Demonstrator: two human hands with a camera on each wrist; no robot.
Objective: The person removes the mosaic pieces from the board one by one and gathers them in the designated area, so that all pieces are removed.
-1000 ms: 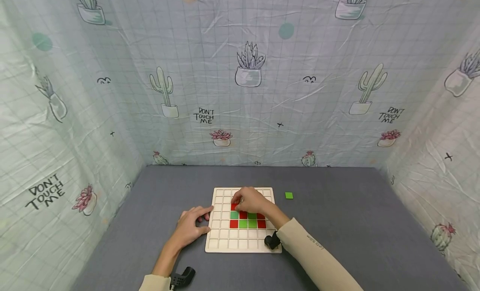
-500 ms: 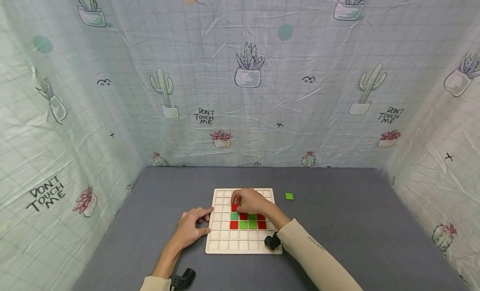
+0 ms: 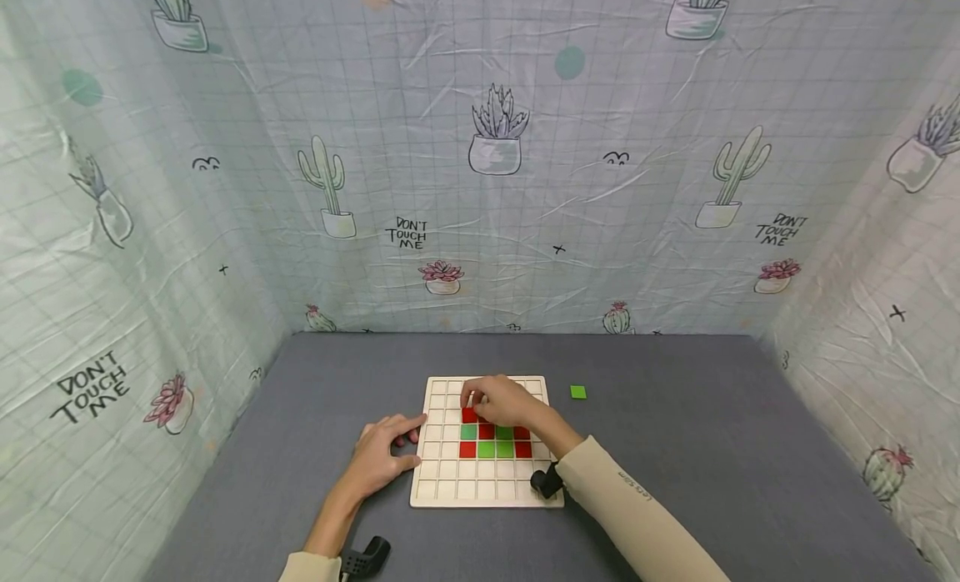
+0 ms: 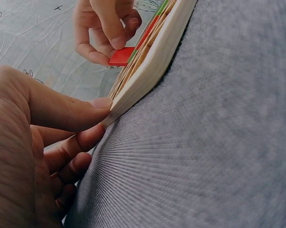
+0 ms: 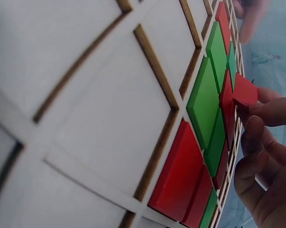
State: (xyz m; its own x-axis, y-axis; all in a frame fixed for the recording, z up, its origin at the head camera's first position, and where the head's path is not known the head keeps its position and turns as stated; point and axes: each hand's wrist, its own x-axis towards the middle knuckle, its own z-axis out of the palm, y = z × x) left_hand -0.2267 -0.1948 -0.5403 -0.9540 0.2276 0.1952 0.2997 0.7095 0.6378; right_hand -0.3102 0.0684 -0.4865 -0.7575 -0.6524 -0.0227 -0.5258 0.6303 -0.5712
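A pale wooden board (image 3: pixel 438 489) with a grid of square cells lies on the dark grey table. Square tiles in red and green fill part of its middle, among them a green tile (image 5: pixel 203 103) and a red tile (image 5: pixel 177 166). My right hand (image 3: pixel 504 401) is over the far middle of the board, pinching a red square tile (image 4: pixel 121 56) between thumb and finger. That tile sits tilted at the border of the tiled patch. My left hand (image 3: pixel 375 457) touches the board's left edge with thumb and fingertips. The right hand hides some cells.
One loose green tile (image 3: pixel 577 392) lies on the table (image 3: pixel 660 449) to the right of the board. A printed cloth curtain (image 3: pixel 480 198) surrounds the table at the back and both sides. Each wrist wears a black camera, such as the left one (image 3: pixel 366 557).
Both hands stay nearly in place. The right hand's fingertips have shifted slightly with the red tile, and a little more red shows beside it.
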